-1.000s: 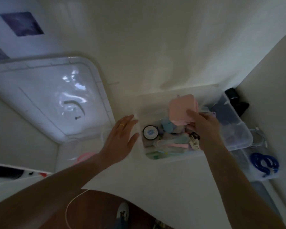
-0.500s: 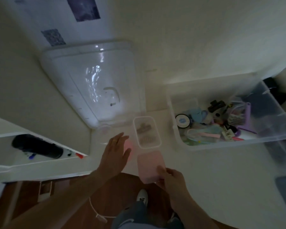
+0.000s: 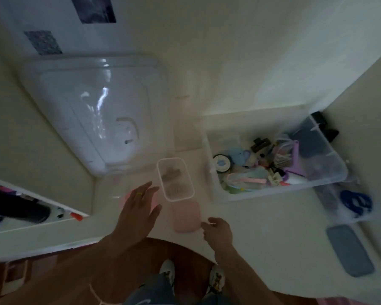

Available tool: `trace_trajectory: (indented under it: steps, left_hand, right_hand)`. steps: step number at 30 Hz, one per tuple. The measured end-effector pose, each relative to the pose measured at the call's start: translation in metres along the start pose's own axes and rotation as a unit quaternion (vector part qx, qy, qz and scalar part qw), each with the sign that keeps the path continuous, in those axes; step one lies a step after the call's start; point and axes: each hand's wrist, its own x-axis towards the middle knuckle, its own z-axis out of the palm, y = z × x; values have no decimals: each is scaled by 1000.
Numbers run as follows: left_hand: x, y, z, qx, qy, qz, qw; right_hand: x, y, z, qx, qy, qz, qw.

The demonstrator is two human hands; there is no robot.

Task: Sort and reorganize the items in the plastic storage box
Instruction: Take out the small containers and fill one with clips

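The clear plastic storage box (image 3: 326, 184) stands at the right on the white table, filled with several small items such as a round tin (image 3: 222, 163), a black hair clip (image 3: 260, 144) and a purple mesh pouch (image 3: 288, 157). A pink square lid (image 3: 186, 216) lies flat near the table's front edge. My right hand (image 3: 218, 231) is just beside its right edge, fingers loose, holding nothing. My left hand (image 3: 139, 208) hovers spread open over a pink object (image 3: 125, 198), left of a small clear container (image 3: 175, 179).
The big clear box lid (image 3: 97, 115) lies at the back left. A second clear bin with a blue cable (image 3: 355, 202) sits at the right, with a grey flat lid (image 3: 350, 253) in front of it. A shelf with a black bottle (image 3: 20, 211) is at the left.
My right hand carried the pink lid out of the storage box, set it down near the table's front edge and let go. My view swung left.
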Motion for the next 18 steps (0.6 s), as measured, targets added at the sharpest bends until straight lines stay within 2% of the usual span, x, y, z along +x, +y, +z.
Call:
trace_trajectory:
  steps: [3,5,8,10,11,13,14,16,18]
  left_hand:
    - [9,7,-7,5,9,10,1000]
    - [15,12,-12,9,14,19,1000]
    - [24,21,-17,8,15,26,1000]
    - [33,32,-21,6,23,33,999]
    - [37,41,-22,3,30,41,999]
    - [46,65,-26,-6,47,79,996]
    - [51,79,-26,-11,54,105,993]
    - [62,108,-23,-17,62,148,987]
    - [75,134,-16,-12,62,158,985]
  right_hand:
    - [-44,-39,-41,-10,25,-80,996]
    - [-59,-66,-70,-56,77,-157,983]
    - [-38,-103,-112,-168,164,-264,935]
    - [1,-122,-136,-270,171,-297,900]
    - [23,-130,-145,-356,147,-283,878]
    - [62,-142,-157,-519,68,-188,831]
    - [80,-144,-161,-543,32,-137,828]
    - [108,-144,-163,-506,-21,-44,861]
    - [133,-132,-163,-494,-9,2,869]
